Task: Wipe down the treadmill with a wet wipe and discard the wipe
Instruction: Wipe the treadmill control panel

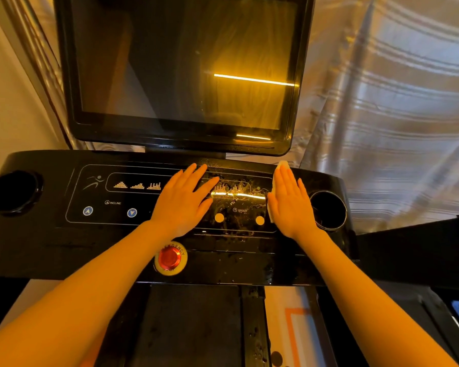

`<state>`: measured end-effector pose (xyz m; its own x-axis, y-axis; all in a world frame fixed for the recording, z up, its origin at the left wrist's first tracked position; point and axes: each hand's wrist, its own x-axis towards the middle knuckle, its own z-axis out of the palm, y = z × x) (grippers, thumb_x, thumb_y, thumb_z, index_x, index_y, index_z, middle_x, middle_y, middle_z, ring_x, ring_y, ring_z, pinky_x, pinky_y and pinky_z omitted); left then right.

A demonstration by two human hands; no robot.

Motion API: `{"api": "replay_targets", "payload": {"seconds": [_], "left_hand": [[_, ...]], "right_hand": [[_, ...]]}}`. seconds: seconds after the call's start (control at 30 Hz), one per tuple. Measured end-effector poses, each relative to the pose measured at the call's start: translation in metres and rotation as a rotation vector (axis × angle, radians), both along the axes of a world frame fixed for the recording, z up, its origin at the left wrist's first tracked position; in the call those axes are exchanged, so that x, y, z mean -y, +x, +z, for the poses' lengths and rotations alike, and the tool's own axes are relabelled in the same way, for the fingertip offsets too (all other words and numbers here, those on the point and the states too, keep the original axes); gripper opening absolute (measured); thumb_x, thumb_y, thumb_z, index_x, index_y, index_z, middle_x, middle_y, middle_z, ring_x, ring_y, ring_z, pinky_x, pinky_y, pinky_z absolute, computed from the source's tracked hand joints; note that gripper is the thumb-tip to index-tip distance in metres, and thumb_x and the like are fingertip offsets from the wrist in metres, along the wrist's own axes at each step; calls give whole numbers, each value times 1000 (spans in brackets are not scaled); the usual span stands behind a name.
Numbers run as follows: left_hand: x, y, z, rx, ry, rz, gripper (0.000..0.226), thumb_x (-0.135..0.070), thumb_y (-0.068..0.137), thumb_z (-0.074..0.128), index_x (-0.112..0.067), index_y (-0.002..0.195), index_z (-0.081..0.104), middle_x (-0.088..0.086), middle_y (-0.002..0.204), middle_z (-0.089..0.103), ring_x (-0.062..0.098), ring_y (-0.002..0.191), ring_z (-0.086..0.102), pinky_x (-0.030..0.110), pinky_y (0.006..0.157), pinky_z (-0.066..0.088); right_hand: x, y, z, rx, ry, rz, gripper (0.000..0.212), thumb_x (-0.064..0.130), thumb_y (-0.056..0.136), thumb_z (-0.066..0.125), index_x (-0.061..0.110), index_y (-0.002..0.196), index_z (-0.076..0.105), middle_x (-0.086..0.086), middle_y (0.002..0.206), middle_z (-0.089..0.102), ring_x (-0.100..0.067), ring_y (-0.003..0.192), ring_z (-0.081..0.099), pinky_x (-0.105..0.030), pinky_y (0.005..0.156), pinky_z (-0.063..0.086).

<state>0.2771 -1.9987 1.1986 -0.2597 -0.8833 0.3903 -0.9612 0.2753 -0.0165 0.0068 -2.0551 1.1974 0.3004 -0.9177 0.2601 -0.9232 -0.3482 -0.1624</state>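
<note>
Wet wipe (281, 165) lay flat under right hand (292, 205), fingers straight, pressed on treadmill console (51, 234) right side, beside right cup holder (329, 210). Left hand (183, 202) flat, fingers straight, on console centre. Wet streaks between hands. Red emergency button (170, 257) nearer.

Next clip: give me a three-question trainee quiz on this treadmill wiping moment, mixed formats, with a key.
1. True or false: the wet wipe lies under the left hand.
2. Which part of the console panel looks wet and streaked? A. around the INCLINE arrows B. around the SPEED buttons C. the screen
3. Fill in: the red emergency stop button sits nearer the ___ forearm.

Key:
1. False; the flat right hand presses it beside the right cup holder.
2. B
3. left
</note>
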Motion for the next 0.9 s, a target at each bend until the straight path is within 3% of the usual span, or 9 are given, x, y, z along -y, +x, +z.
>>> {"api": "replay_targets", "payload": {"seconds": [0.1, 0.3, 0.5, 0.6, 0.7, 0.77, 0.9], "left_hand": [[-3, 2, -3, -12, 29, 28, 55, -46, 99, 26, -23, 147, 41, 12, 155, 35, 34, 144, 30, 46, 114, 21], [-4, 1, 0, -44, 21, 22, 56, -47, 98, 25, -24, 147, 43, 11, 155, 35, 32, 144, 30, 45, 115, 21], [-4, 1, -2, -64, 33, 22, 56, -48, 98, 25, -25, 147, 42, 10, 156, 34, 31, 145, 29, 47, 115, 24], [-4, 1, -1, -56, 30, 21, 56, -48, 98, 26, -25, 147, 42, 10, 156, 34, 30, 145, 28, 46, 115, 23], [-5, 1, 0, -50, 34, 24, 56, -48, 98, 25, -25, 147, 42, 10, 156, 34, 31, 145, 29, 45, 115, 21], [-4, 1, 0, -47, 35, 27, 56, -48, 98, 25, -25, 147, 42, 10, 156, 34, 31, 144, 29, 45, 115, 21], [-4, 1, -1, -40, 34, 27, 55, -48, 98, 27, -25, 146, 43, 10, 155, 35, 31, 144, 31, 45, 115, 21]], "right_hand": [[-28, 6, -7, 65, 16, 49, 65, 41, 103, 23, 12, 158, 5, -7, 166, 2, -21, 152, -1, -44, 123, 10], [-76, -1, -26, -21, 51, 227, 70, 59, 99, 0, 19, 156, -5, 0, 164, -11, -15, 151, -10, -38, 122, 1], [0, 0, 0, 46, -2, 10, 64, 39, 104, 32, 11, 157, 11, -7, 165, 9, -22, 152, 5, -47, 123, 15], [1, 10, 2, 78, -5, -11, 63, 35, 103, 35, 9, 156, 14, -9, 164, 12, -26, 152, 11, -50, 121, 21], [-31, 18, -5, 62, 26, 90, 67, 38, 102, 32, 12, 158, 6, -7, 166, 1, -22, 153, -1, -43, 123, 8], [-60, 20, -13, -27, 50, 191, 69, 47, 101, 20, 16, 157, -3, -4, 165, -9, -19, 151, -11, -37, 122, -3], [-57, 15, -12, -85, 36, 213, 70, 55, 97, 9, 19, 155, -5, -1, 162, -10, -17, 151, -10, -34, 120, -3]]}}
